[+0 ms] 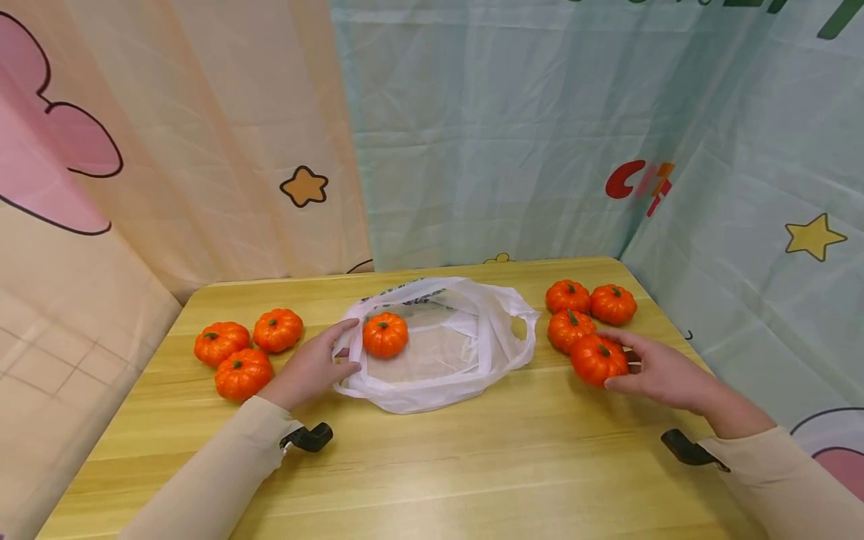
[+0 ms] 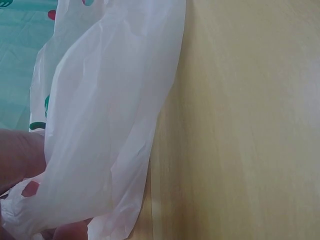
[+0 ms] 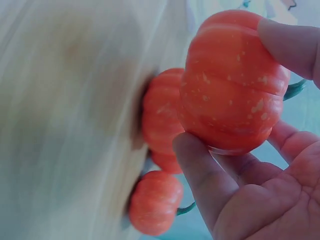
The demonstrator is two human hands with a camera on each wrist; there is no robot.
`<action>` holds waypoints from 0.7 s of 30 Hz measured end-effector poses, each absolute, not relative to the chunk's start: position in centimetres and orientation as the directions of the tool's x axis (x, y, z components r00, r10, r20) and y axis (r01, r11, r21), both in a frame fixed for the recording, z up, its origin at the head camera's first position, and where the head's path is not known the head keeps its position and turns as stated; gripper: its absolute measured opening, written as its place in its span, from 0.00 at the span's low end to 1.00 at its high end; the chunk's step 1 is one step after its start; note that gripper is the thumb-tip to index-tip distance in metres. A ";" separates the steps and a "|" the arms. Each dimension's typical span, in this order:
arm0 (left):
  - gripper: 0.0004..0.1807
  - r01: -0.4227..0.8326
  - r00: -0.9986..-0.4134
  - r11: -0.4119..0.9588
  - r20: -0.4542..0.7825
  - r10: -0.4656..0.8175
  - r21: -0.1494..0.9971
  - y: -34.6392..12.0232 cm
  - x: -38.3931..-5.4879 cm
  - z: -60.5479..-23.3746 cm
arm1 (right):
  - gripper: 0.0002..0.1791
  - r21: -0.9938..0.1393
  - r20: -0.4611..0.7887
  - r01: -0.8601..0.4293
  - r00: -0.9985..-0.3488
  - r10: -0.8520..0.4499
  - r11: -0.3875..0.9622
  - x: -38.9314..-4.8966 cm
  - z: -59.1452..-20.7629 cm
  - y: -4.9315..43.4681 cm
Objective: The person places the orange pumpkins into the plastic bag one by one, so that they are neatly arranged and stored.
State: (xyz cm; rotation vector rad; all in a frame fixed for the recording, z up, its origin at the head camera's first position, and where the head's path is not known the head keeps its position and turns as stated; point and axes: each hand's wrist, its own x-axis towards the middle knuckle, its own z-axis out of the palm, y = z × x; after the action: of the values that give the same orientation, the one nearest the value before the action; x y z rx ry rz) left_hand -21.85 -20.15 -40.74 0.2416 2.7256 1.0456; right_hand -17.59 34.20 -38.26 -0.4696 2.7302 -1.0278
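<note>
My right hand (image 1: 664, 375) grips a small orange pumpkin (image 1: 598, 360) between thumb and fingers. In the right wrist view, that pumpkin (image 3: 232, 85) is raised off the table, its green stem pointing right. Three other pumpkins, one of them a pumpkin (image 1: 613, 304) at the back, sit close behind it. My left hand (image 1: 313, 364) holds the left side of a white plastic bag (image 1: 432, 394) by its handle, spreading the mouth. One pumpkin (image 1: 385, 335) lies inside the bag near that hand. In the left wrist view the bag (image 2: 110, 125) hides parts of the fingers.
Three more pumpkins, including a pumpkin (image 1: 244, 375) nearest the left forearm, are grouped on the left of the wooden table (image 1: 459, 472). Printed curtains (image 1: 486, 150) hang behind the table and along its sides. The bag's other handle (image 1: 526, 326) extends to the right.
</note>
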 end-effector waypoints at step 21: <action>0.45 0.098 -0.963 0.737 -0.122 0.239 0.668 -20.2 -21.8 -40.7 | 0.45 -0.660 -0.002 -0.273 -0.931 -0.366 0.700 -18.4 -34.8 30.7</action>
State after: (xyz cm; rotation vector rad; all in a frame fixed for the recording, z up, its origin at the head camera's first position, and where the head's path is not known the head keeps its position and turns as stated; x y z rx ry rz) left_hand -21.85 -20.18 -40.71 0.2689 2.7384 1.0368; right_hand -18.40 30.70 -34.79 -0.5238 2.7721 -1.0441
